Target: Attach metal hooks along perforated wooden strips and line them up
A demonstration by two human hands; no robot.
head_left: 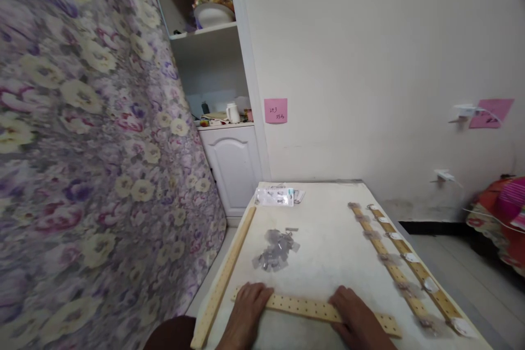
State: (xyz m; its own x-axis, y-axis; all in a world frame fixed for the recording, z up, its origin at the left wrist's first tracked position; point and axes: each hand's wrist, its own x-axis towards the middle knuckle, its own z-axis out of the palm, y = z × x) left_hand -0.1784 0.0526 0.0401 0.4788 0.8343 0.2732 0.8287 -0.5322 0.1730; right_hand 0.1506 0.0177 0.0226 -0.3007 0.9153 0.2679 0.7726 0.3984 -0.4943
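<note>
A pale wooden strip with rows of holes point(301, 306) lies across the near part of the table. My left hand point(248, 303) grips it near its left end, fingers curled over the far edge. Further right along the same strip, my right hand point(353, 309) has its fingers closed over it; the thumb and part of the strip are hidden. Beyond the strip is a loose pile of small clear packets point(275, 251), whose contents are too small to make out. A longer perforated strip point(225, 279) runs along the table's left edge.
On the table's point(324, 251) right side, two perforated strips hold small items: clear packets on the inner strip point(375, 240), white round pieces on the outer strip point(419, 270). Clear packaging point(275, 197) lies at the far left corner. A floral curtain point(102, 147) hangs at left.
</note>
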